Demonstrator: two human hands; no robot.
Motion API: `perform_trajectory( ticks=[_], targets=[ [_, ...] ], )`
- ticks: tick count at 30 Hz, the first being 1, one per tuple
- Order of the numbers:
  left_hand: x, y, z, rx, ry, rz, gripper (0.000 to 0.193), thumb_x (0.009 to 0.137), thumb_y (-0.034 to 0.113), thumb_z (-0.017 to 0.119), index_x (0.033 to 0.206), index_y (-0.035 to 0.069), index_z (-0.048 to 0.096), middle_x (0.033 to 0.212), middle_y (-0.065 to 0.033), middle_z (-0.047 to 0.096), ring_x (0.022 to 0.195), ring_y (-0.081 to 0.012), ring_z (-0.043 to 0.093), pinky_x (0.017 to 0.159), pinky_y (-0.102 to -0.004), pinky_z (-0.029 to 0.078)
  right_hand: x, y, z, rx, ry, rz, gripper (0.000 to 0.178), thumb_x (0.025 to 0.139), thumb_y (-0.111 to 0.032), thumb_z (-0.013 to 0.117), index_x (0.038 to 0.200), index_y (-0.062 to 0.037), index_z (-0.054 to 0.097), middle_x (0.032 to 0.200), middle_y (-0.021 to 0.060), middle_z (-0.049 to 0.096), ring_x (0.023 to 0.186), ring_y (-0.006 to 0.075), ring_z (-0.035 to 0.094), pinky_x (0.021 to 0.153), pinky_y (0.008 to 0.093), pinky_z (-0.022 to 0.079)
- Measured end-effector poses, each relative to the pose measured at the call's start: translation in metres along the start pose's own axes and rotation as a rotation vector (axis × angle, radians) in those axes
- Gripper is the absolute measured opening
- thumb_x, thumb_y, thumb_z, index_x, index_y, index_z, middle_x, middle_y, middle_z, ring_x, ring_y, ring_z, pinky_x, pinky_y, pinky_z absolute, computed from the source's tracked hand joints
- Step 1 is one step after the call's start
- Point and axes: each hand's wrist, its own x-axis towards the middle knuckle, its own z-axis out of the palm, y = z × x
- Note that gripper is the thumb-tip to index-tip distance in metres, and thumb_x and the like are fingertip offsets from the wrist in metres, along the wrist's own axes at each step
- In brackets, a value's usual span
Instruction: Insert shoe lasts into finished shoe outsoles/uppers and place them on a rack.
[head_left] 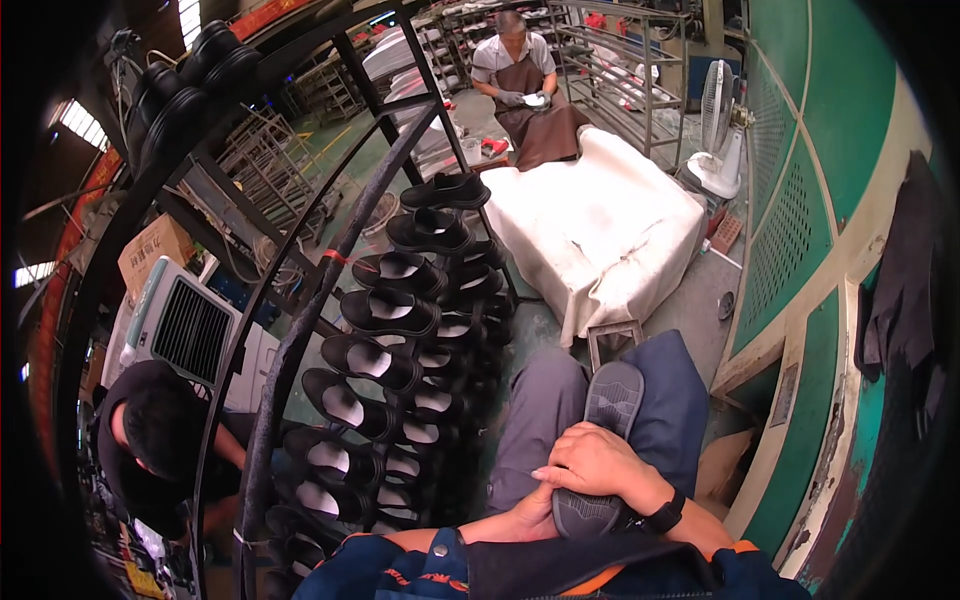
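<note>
A dark shoe (613, 396) lies sole up across my lap, its patterned tread facing me. One end points away between my knees and the other is close to my body. My right hand (592, 459), with a black band at the wrist, is wrapped over the middle of the shoe. Beside the nearer end, my left hand (537, 510) grips the shoe's left side, its thumb side touching my right hand. The fingers of my left hand are partly hidden under the shoe. Rows of black shoes (375, 362) stand on a rack to my left.
A black metal rack frame (300, 370) rises at the left. Ahead stands a block draped in pale cloth (600, 215). A person in a brown apron (522, 90) sits beyond it; another person (160, 430) is at lower left. Green panels (790, 200) and a white fan (715, 130) are right.
</note>
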Motion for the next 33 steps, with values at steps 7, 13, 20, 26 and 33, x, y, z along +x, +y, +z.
perform_trajectory(
  ticks=[7, 13, 20, 26, 33],
  targets=[
    [-0.013, -0.002, 0.028, 0.181, 0.277, 0.086, 0.062, 0.103, 0.051, 0.026, 0.15, 0.011, 0.025, 0.153, -0.0116, 0.032, 0.141, -0.0237, 0.035, 0.117, -0.0415, 0.031, -0.005, -0.005, 0.001, -0.067, 0.118, -0.038, 0.051, 0.088, -0.047, 0.06, 0.063, -0.0034, 0.066, 0.064, 0.0105, 0.063, 0.07, 0.0289, 0.062, 0.074, 0.0395, 0.049],
    [-0.012, -0.016, 0.021, -0.102, -0.074, 0.22, 0.058, 0.103, 0.048, 0.033, 0.148, 0.012, 0.027, 0.152, -0.0126, 0.032, 0.14, -0.0259, 0.035, 0.118, -0.0426, 0.031, -0.017, -0.003, 0.018, -0.042, 0.311, -0.04, 0.048, 0.084, -0.044, 0.066, 0.057, -0.0054, 0.058, 0.061, 0.0086, 0.055, 0.065, 0.0284, 0.056, 0.069, 0.037, 0.047],
    [-0.028, -0.007, -0.006, 0.066, -0.045, 0.116, 0.06, 0.101, 0.046, 0.042, 0.149, 0.014, 0.027, 0.15, -0.0102, 0.035, 0.14, -0.0239, 0.035, 0.115, -0.0423, 0.034, -0.012, -0.019, 0.016, 0.025, 0.27, 0.005, 0.05, 0.083, -0.045, 0.066, 0.055, -0.0045, 0.059, 0.061, 0.0077, 0.056, 0.067, 0.0273, 0.057, 0.072, 0.0363, 0.047],
    [-0.074, -0.016, 0.072, 0.356, 0.297, 0.12, 0.059, 0.095, 0.04, 0.059, 0.141, 0.01, 0.038, 0.139, -0.0043, 0.048, 0.128, -0.0168, 0.047, 0.107, -0.0396, 0.042, -0.009, -0.076, -0.005, -0.172, 0.294, -0.072, 0.054, 0.08, -0.053, 0.062, 0.053, -0.006, 0.061, 0.057, 0.008, 0.057, 0.061, 0.0266, 0.057, 0.069, 0.0381, 0.043],
    [-0.058, -0.016, 0.015, 0.083, -0.039, 0.286, 0.063, 0.084, 0.031, 0.059, 0.138, -0.001, 0.045, 0.134, -0.0179, 0.055, 0.123, -0.0307, 0.055, 0.108, -0.0453, 0.041, 0.005, -0.023, -0.037, 0.247, 0.831, 0.137, 0.033, 0.094, -0.034, 0.059, 0.097, -0.0033, 0.07, 0.087, 0.0088, 0.067, 0.081, 0.0216, 0.063, 0.081, 0.0343, 0.047]
  ],
)
